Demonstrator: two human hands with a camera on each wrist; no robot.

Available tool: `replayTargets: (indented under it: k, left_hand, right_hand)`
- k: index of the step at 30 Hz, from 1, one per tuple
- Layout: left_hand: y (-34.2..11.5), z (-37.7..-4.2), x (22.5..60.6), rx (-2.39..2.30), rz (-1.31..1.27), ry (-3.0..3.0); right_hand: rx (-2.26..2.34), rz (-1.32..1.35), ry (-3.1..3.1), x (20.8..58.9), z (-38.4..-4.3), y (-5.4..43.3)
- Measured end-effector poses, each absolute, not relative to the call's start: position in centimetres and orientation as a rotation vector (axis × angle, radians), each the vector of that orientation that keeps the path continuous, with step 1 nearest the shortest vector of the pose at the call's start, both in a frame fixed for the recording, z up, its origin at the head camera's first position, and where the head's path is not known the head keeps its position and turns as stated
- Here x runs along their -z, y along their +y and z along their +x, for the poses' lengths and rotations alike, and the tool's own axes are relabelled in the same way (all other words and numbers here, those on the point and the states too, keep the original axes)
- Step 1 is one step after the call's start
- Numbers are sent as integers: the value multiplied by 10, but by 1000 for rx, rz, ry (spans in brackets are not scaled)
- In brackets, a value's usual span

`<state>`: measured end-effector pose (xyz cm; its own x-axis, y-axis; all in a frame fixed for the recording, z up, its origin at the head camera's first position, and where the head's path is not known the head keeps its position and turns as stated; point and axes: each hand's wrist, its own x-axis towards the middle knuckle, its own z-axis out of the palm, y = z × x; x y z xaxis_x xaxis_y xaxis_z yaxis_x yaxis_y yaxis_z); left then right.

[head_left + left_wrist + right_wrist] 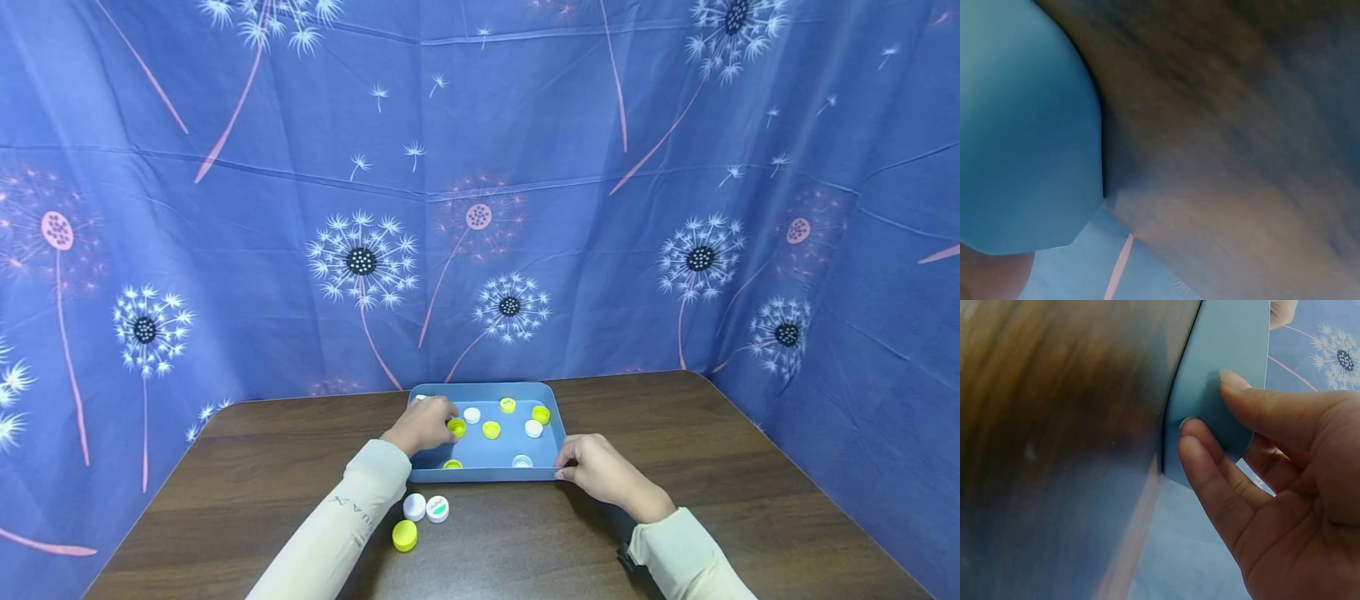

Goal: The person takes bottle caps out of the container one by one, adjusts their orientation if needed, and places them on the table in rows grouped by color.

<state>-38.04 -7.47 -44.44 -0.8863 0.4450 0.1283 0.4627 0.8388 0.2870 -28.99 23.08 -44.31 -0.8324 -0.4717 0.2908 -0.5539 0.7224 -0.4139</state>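
Note:
A shallow blue tray (480, 474) holds several white and yellow bottle caps. My left hand (424, 423) reaches over its left wall, and the fingertips pinch a yellow bottle cap (456, 427) inside. In the left wrist view the tray wall (1029, 137) hides most of that hand, leaving only a bit of skin (991, 275) at the bottom left. My right hand (600, 471) grips the tray's front right corner. In the right wrist view, the thumb (1235, 384) lies against the tray wall (1229, 337) and the other fingers bend around the corner.
In front of the tray, two white caps (414, 507) and a yellow cap (405, 536) lie on the brown wooden table (225, 492). A blue cloth (585, 250) with dandelion prints hangs behind the table and along its sides.

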Motion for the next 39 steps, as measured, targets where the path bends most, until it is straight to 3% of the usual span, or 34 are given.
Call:
replayTargets:
  k: [39]
  left_hand:
    - [-74,-381,442,513,-721,-2917]
  right_hand:
    - [-762,820,-2762,442,-288,230]
